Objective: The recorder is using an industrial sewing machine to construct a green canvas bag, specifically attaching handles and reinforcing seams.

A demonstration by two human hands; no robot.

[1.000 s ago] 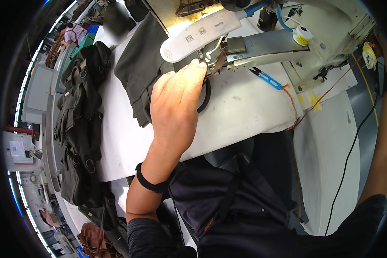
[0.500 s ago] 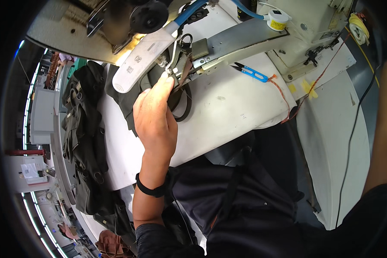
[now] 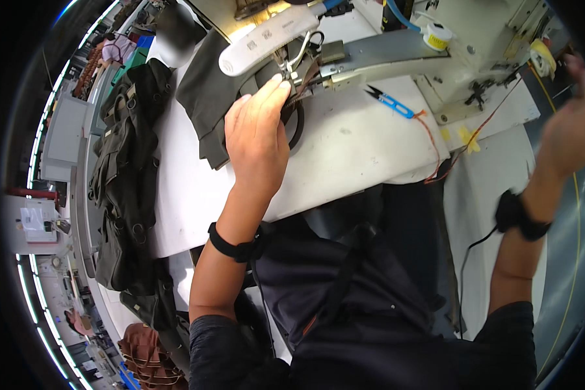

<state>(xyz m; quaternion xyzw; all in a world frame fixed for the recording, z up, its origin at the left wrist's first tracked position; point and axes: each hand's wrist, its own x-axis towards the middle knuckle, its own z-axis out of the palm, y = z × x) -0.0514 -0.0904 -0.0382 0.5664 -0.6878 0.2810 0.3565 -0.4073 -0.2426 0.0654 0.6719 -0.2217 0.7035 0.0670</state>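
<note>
My left hand [image 3: 259,140] reaches up to the sewing machine's presser foot [image 3: 289,68], its fingertips together on the dark green fabric [image 3: 205,110] there. The thumb is hidden behind the hand. A dark strap loop [image 3: 298,127] hangs from the work beside my fingers. My right hand [image 3: 572,127] is raised at the far right, apart from the fabric, near the end of the machine [image 3: 461,55]. Motion smears its fingers, so their hold cannot be made out. Blue thread snips [image 3: 391,103] lie on the white table right of the work.
Dark green bags [image 3: 127,175] are heaped along the table's left side, above a brown bag [image 3: 149,354]. A white lamp arm [image 3: 270,40] crosses over the presser foot. Orange thread [image 3: 430,146] trails from the snips. A black cable [image 3: 465,260] runs down from my right wristband.
My right hand has come further into view at the right, its wristband now showing. The view has shifted, while my left hand stays at the presser foot.
</note>
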